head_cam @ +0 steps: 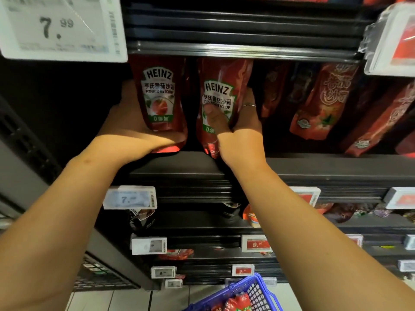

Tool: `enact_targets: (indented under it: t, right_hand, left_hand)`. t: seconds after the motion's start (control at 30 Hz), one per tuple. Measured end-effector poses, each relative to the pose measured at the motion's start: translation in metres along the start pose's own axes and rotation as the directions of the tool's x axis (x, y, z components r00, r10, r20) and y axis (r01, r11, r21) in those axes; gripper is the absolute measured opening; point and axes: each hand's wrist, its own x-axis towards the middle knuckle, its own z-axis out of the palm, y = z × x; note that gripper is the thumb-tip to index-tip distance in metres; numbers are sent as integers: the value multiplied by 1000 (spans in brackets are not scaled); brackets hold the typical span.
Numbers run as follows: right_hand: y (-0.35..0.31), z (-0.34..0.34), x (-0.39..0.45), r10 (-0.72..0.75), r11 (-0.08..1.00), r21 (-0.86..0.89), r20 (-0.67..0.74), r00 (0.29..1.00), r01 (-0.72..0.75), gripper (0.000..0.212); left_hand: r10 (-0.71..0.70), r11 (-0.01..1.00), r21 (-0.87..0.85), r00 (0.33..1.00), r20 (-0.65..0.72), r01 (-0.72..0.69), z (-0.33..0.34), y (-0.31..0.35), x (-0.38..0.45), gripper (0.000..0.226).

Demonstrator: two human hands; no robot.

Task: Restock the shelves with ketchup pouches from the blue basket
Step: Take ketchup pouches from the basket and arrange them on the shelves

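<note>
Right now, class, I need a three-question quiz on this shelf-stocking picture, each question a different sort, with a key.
1. True or false: the left hand holds a Heinz pouch.
2. What does the large price tag read? A) 7.99 B) 5.50 C) 12.00
3. Fill in: the ring sits on the ___ hand.

Key: 1 true; 2 A; 3 right. More pouches lie in the blue basket.

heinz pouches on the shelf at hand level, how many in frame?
2. Left pouch upright, left hand around it; right pouch tilted, gripped by the right hand. More may sit hidden behind them.
</note>
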Motion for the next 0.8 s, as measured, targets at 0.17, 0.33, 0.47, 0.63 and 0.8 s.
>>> enact_targets:
  t: [0.17, 0.33, 0.47, 0.63, 0.8]
  right_hand:
    - [4, 0, 2, -19, 1000, -22, -15, 1000, 18, 44]
    - [6, -1, 12, -40, 995, -96, -28, 999, 38, 60]
    - [5, -3, 27, -61, 961, -272, -40, 997, 48, 62]
    - [1, 10, 61, 67, 940, -334, 0, 998, -63, 45]
    - [-1, 21, 76, 96, 932, -357, 69, 993, -65, 54]
  left_hand:
    - [-14, 997, 72, 994, 109, 7, -4, -23, 10, 114]
    - [-75, 996, 60, 989, 124, 68, 3, -41, 29, 100]
    - [-100, 995, 13, 992, 79, 99, 3, -48, 34, 96]
    - [-158, 987, -2, 984, 77, 158, 7, -42, 33, 87]
    - [-107, 992, 50, 981, -163, 117, 4, -19, 15, 123]
